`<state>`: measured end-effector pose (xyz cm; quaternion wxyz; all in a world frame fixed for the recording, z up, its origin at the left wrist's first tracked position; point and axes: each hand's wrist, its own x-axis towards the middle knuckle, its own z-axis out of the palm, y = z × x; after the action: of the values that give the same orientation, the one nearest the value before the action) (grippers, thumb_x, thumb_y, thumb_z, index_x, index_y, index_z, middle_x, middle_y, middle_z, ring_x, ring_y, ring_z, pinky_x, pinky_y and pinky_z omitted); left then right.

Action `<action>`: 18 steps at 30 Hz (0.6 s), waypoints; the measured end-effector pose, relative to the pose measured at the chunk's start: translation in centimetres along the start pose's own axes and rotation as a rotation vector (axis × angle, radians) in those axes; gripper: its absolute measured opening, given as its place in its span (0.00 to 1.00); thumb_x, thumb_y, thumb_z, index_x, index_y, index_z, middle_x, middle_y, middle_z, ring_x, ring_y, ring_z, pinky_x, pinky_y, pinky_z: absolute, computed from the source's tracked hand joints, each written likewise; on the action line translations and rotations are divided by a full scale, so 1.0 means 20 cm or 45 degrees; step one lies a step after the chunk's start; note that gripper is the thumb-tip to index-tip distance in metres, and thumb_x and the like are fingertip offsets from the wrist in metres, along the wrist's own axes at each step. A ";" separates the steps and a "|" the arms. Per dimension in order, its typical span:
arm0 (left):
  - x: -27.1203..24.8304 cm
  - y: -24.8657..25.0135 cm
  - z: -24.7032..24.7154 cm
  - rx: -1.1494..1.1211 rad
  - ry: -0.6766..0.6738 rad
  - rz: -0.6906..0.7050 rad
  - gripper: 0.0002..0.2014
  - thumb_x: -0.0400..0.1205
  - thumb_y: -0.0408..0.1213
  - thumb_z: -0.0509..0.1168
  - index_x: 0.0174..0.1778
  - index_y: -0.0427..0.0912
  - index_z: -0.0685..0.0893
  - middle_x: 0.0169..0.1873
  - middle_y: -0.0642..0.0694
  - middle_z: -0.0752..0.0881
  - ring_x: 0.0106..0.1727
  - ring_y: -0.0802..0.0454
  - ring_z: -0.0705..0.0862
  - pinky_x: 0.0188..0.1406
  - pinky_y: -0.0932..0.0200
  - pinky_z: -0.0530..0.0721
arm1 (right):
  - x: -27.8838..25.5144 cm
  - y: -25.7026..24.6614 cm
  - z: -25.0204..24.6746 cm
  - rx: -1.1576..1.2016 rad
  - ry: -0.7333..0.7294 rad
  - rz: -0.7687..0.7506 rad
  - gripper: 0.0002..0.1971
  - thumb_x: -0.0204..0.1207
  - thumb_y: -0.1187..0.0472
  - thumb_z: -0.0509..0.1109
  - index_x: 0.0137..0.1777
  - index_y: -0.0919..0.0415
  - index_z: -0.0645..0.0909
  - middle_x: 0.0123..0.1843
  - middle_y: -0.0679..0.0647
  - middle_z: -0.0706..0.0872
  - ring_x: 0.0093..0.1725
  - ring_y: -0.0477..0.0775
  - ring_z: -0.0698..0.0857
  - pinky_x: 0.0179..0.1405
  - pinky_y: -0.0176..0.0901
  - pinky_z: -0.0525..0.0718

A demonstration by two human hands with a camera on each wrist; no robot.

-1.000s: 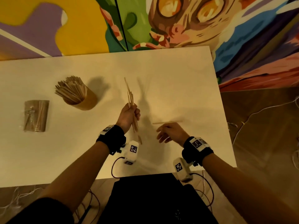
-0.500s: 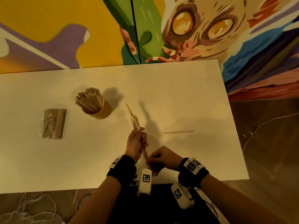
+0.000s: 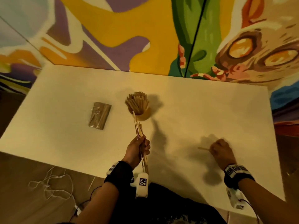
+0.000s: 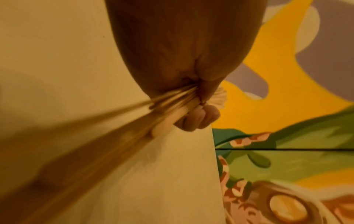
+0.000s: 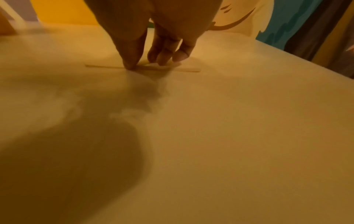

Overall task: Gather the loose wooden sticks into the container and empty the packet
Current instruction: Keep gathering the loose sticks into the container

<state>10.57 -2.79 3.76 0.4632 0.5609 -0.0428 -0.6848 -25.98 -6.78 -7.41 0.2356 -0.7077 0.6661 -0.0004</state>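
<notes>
your left hand [image 3: 137,151] is closed around a bundle of sticks [image 3: 138,130], holding it upright over the near middle of the table [image 3: 210,110], tips leaning toward the cup [image 3: 143,114]. your right hand [image 3: 220,151] is down on the table at the right, fingertips [image 5: 132,65] pressing on the last loose stick [image 3: 203,148], which lies flat; in the right wrist view thumb and fingers bracket it, but i can't tell whether it is pinched yet.

you look to be at the gathering step, on the final stray stick. the next move calls for getting a fingertip under the thin flat stick to lift it, then adding it to the bundle and dropping the lot into the cup, already crowded with sticks. the packet [image 3: 100,115] lies left of the cup, seemingly still full.

half a second ago your right hand was beside the left, at the bundle's lower end, and the stick lay alone; now that hand has reached right onto it.
</notes>
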 end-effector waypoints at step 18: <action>0.03 0.02 0.08 0.337 -0.097 0.155 0.09 0.90 0.35 0.50 0.50 0.37 0.73 0.41 0.37 0.85 0.41 0.42 0.88 0.35 0.51 0.88 | -0.02 -1.14 -0.24 1.252 -0.372 0.211 0.06 0.75 0.69 0.73 0.37 0.64 0.87 0.28 0.56 0.84 0.27 0.51 0.78 0.26 0.36 0.74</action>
<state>9.57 -4.16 4.06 0.4238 0.5872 -0.1841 -0.6646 -5.95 -7.96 4.58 0.6299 -0.4511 0.6012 -0.1959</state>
